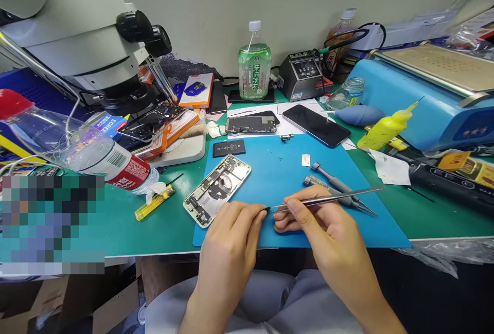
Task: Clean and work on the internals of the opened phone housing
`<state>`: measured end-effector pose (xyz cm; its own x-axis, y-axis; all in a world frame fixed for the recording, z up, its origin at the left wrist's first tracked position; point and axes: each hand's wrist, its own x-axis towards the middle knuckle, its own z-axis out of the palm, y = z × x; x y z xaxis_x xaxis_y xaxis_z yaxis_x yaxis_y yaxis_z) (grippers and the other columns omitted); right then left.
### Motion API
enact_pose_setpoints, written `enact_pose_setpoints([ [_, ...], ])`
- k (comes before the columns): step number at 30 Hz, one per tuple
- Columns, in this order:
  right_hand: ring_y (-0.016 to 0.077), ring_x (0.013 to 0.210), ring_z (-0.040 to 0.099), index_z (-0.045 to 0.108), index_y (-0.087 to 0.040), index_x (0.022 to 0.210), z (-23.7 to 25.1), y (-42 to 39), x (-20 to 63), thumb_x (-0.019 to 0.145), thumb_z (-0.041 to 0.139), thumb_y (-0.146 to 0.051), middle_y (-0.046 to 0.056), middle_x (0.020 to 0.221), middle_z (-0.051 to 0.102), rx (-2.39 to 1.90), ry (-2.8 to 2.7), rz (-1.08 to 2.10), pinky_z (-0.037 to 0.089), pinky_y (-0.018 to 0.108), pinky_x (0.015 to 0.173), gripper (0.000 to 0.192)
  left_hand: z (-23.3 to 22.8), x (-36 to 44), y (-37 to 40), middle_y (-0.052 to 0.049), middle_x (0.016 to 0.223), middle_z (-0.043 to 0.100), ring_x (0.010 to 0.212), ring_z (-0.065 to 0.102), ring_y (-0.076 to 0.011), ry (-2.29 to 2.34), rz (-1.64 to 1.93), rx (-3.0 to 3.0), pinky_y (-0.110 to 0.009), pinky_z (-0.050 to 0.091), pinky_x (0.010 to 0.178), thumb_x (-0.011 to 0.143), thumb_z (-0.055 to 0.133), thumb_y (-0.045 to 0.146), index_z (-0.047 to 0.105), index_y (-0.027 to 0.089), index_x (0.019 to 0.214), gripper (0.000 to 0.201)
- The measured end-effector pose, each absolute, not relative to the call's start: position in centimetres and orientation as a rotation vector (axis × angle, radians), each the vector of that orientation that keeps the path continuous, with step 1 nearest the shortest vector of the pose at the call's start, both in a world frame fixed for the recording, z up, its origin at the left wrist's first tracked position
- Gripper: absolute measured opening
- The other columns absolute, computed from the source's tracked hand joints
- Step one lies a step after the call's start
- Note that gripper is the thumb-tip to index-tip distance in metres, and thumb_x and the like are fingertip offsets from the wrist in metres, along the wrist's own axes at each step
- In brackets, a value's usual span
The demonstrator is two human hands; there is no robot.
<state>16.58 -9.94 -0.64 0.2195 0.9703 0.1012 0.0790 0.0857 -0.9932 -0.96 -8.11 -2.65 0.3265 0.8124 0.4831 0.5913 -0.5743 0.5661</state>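
Observation:
My right hand [322, 226] grips metal tweezers [332, 198], tips pointing left at a tiny dark part [267, 209]. My left hand [231, 236] pinches that same small part between its fingertips, right at the tweezer tips. Both hands hover over the front of a blue work mat [293, 169]. An opened phone body [216, 189] with its insides exposed lies on the mat just left of my left hand. Two grey screwdrivers [335, 186] rest on the mat behind my right hand.
A microscope [88, 40] stands at the back left, with a clear bottle [77, 151] lying beneath it. A yellow lighter [154, 203], black battery [229, 147], phone board [250, 124], dark phone screen [315, 125], green bottle [254, 64], soldering station [301, 74], yellow squeeze bottle [386, 128] and blue machine [428, 92] surround the mat.

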Motion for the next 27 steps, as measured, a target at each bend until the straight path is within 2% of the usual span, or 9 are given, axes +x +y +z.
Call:
enact_pose_setpoints([
  [18,0.0157,0.076,0.078,0.070,-0.021,0.093,-0.8,-9.8,16.6,0.103,0.067,-0.045,0.002,0.086,0.074,-1.337,-1.205,0.949,0.068,0.024,0.071,0.026,-2.7,-0.9,-8.1,-0.003,0.099,0.074,0.090,0.067,-0.0181,1.266,1.119,2.319,-0.031,0.052,0.086,0.108,0.059,0.013,0.071,0.020,0.114,0.015],
  [27,0.0198,0.072,0.078,0.066,-0.020,0.093,-0.3,-9.0,17.1,0.098,0.073,-0.051,0.002,0.081,0.075,-1.255,-1.002,1.213,0.070,0.032,0.066,0.032,-2.6,-0.7,-8.0,-0.003,0.100,0.074,0.091,0.068,-0.0187,1.282,1.108,2.338,-0.032,0.052,0.087,0.108,0.058,0.015,0.071,0.021,0.114,0.015],
])
